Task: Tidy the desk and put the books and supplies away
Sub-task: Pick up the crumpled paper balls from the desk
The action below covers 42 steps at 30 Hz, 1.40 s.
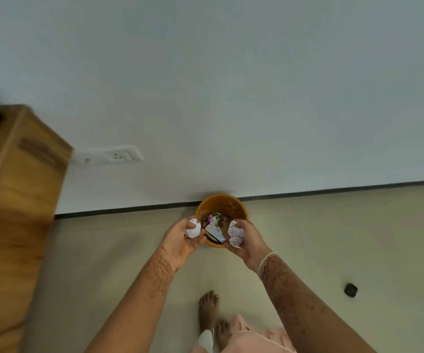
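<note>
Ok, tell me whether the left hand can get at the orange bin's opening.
Probably yes. The left hand, gripping a crumpled paper ball, is right at the rim of the orange bin; no lid covers it, and wrappers lie low inside.

The pale floor (358, 238) carries an orange bin (231, 203) by the wall — and a small black object (350, 289).

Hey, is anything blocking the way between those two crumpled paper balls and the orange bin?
Nothing visible. The left hand grips the left paper ball and the right hand the right paper ball at the open orange bin's mouth; wrappers inside lie below its rim.
</note>
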{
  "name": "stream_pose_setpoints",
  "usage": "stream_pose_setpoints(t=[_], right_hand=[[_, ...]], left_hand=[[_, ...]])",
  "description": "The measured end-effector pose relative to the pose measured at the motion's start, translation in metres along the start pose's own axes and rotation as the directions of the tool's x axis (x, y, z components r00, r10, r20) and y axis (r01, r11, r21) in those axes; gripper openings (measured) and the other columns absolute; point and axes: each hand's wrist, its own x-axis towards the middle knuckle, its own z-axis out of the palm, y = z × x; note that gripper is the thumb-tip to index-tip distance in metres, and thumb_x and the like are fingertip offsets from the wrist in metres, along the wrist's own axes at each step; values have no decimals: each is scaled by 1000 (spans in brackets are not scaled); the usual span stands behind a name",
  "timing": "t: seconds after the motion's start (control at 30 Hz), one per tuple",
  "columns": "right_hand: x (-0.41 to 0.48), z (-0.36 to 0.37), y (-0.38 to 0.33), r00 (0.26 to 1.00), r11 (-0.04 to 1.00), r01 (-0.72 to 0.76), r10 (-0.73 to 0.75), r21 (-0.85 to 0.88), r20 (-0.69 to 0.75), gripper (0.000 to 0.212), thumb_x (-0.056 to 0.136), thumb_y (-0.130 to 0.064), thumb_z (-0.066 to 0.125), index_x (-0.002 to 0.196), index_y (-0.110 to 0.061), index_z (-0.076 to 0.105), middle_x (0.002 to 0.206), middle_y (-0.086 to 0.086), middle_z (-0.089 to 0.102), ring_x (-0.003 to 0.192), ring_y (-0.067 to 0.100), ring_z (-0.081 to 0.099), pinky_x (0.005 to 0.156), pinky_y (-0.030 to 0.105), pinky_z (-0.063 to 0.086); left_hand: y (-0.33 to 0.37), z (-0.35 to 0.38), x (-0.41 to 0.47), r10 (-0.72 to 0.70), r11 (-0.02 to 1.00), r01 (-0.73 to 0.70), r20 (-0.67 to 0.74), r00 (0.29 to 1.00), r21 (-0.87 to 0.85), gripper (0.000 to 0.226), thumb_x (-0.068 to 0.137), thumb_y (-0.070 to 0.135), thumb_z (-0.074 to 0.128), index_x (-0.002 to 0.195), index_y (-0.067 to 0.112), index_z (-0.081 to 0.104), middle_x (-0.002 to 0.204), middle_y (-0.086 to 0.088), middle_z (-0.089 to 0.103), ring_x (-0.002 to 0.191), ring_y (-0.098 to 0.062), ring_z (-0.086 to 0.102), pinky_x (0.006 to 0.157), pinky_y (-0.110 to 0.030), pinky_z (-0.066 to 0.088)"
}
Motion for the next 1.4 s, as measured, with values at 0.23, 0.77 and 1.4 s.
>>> stream_pose_setpoints(t=[0.23,0.77,1.4], right_hand=[[136,-27,46,958,967,-106,161,233,-235,19,102,-24,42,91,-14,54,85,8,54,69,17,52,69,31,51],[309,-57,110,905,889,-57,238,454,-354,32,103,-30,38,122,-4,43,126,21,54,81,27,65,77,33,57],[15,89,-24,979,993,82,-96,83,180,27,97,-19,51,117,-3,60,106,10,69,83,18,67,74,28,55]], left_hand=[[-56,-9,158,-123,977,147,-163,979,152,28,90,1,47,115,8,58,122,-16,55,96,-26,57,84,-38,49],[-135,-15,330,-197,947,221,-123,973,233,40,99,10,44,139,9,47,127,-9,56,123,-25,53,94,-33,45],[36,4,17,251,962,-252,21,968,106,23,96,9,51,118,10,59,110,-10,66,89,-18,65,74,-26,52]])
